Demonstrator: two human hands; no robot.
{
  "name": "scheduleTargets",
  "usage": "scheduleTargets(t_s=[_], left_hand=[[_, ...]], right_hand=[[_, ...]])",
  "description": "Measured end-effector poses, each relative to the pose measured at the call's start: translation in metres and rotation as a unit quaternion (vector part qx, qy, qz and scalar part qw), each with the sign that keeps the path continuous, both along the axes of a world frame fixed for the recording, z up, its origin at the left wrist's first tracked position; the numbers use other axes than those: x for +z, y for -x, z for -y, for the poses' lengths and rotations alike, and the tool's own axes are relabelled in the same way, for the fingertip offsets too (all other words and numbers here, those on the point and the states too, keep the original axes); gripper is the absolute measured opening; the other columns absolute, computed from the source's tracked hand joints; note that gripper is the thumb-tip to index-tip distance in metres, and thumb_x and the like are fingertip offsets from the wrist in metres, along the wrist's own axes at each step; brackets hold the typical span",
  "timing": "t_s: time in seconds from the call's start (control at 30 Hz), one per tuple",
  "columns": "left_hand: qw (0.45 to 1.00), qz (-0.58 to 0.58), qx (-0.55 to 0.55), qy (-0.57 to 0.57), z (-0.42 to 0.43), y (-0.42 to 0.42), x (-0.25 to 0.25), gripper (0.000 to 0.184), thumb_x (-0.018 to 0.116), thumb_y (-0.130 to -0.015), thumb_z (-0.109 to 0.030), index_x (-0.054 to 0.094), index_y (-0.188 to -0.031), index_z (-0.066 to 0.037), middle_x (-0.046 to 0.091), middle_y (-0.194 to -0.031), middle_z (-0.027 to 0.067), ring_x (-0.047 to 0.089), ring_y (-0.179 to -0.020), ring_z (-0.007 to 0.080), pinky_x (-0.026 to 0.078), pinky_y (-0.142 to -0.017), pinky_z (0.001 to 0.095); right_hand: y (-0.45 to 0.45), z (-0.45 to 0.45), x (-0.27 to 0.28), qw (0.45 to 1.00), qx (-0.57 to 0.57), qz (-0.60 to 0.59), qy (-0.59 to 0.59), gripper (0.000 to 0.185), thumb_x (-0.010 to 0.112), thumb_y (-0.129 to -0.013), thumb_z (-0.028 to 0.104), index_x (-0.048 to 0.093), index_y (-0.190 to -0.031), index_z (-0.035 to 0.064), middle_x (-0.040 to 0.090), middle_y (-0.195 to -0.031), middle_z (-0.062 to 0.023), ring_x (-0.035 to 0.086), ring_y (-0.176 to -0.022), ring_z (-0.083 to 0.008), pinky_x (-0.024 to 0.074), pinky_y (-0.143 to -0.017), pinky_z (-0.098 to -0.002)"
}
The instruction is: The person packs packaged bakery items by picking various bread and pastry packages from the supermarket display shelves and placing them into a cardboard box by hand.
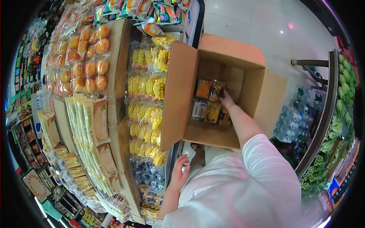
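A large open cardboard box point(215, 133) holds several small packaged snacks on its bottom. My right hand point(227, 99) reaches into it, at the right edge of a brown packet point(216, 90); its fingertips are partly hidden, so a grip cannot be made out. Left of that packet is an orange packet point(203, 88), and below lie a white packet point(199, 109) and a yellow packet point(212, 113). My left hand point(180, 171) is outside the box, near its lower left, with fingers apart and nothing held.
Left of the box, shelves carry yellow bagged snacks point(146, 90), round orange-brown buns point(90, 70) and long flat packs point(100, 121). Bottled water packs point(292, 123) and a rack of green vegetables point(341, 110) stand on the right. Tiled floor point(243, 22) shows beyond the box.
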State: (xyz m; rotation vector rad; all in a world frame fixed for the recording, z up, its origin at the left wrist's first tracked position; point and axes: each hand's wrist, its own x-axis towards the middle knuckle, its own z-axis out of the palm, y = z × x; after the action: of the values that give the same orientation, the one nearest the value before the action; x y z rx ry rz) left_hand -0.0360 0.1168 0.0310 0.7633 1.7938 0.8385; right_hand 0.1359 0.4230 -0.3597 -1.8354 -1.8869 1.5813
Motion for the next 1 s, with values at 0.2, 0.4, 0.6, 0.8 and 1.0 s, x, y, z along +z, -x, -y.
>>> scheduleTargets(t_s=[0.2,0.4,0.6,0.8,1.0], left_hand=[[1.0,0.007,-0.014,-0.011,0.034,0.005,0.006,0.028,0.056,-0.091,-0.006,0.057,-0.119,-0.001,0.058,-0.118,0.016,0.06,-0.102,0.0256,0.049,-0.085,0.033],[0.987,-0.114,-0.075,-0.091,0.114,0.016,0.046,0.025,0.06,-0.089,-0.011,0.06,-0.113,-0.002,0.063,-0.108,0.0161,0.06,-0.101,0.0325,0.049,-0.087,0.0381],[0.983,-0.176,0.017,-0.055,0.272,0.027,0.087,0.025,0.062,-0.087,-0.013,0.061,-0.109,-0.002,0.064,-0.096,0.0162,0.061,-0.089,0.0344,0.05,-0.079,0.0392],[0.925,-0.302,0.062,0.223,0.467,0.031,0.034,0.038,0.065,-0.085,-0.023,0.056,-0.114,-0.001,0.061,-0.1,0.02,0.06,-0.094,0.0375,0.049,-0.078,0.0466],[0.914,-0.307,0.047,0.26,0.508,0.035,0.004,0.071,0.074,-0.077,-0.04,0.046,-0.128,0.0,0.052,-0.121,0.0238,0.054,-0.11,0.0396,0.048,-0.09,0.0472]], right_hand=[[0.0,-0.003,0.088,0.994,-0.091,-0.002,-0.058,0.054,0.057,-0.088,0.017,0.041,-0.139,0.0083,0.06,-0.125,-0.0175,0.058,-0.114,-0.0311,0.0451,-0.096,-0.0362],[0.005,0.06,0.199,0.964,-0.134,-0.229,-0.015,0.026,0.046,-0.096,0.005,0.053,-0.121,0.0037,0.065,-0.102,-0.0091,0.062,-0.094,-0.0169,0.0508,-0.081,-0.0289],[-0.001,0.203,0.325,0.95,-0.042,-0.303,-0.062,0.02,0.045,-0.098,0.005,0.055,-0.116,0.0019,0.063,-0.093,-0.0067,0.061,-0.085,-0.0123,0.0499,-0.075,-0.0254],[-0.013,0.316,0.352,0.96,0.058,-0.271,-0.038,0.019,0.046,-0.099,0.007,0.055,-0.115,0.0027,0.063,-0.093,-0.006,0.059,-0.084,-0.0121,0.0486,-0.076,-0.0257],[0.007,0.39,0.37,0.959,0.142,-0.243,0.021,0.018,0.047,-0.099,0.007,0.058,-0.113,0.0032,0.063,-0.093,-0.0051,0.059,-0.084,-0.0119,0.0479,-0.077,-0.0255]])
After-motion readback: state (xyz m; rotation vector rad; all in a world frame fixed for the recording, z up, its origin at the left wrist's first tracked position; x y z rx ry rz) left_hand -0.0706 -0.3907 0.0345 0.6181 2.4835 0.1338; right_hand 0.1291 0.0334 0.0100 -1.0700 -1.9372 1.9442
